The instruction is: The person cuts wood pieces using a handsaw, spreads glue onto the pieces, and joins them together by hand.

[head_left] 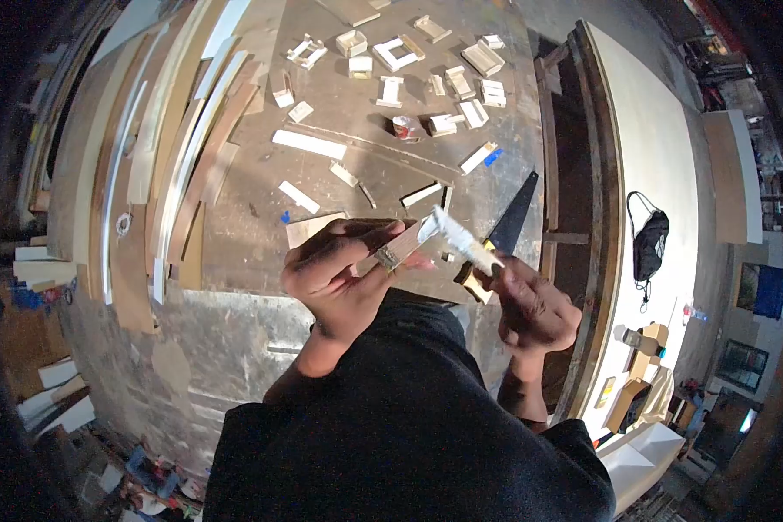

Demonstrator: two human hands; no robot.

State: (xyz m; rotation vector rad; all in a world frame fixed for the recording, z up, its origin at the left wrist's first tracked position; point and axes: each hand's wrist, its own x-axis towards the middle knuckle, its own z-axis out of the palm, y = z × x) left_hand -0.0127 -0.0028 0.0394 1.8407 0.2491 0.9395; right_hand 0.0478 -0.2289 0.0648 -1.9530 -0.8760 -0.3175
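Observation:
My left hand [344,270] is closed around a small wooden piece [402,247] with white paste on its upper end. In my right hand [535,306] a light stick [471,244] is pinched, its far end coated in white paste. That coated end lies close to the pasted end of the wooden piece; whether they touch is unclear. Beyond my right hand a handsaw [513,213] with a black blade and a yellowish handle rests on the worktable [235,204].
Several small wooden assemblies [400,54] stand at the table's far side, near a red and white can [404,128]. Long boards [152,130] lie at the left. A pale panel [661,148] at the right bears a black bag [650,242].

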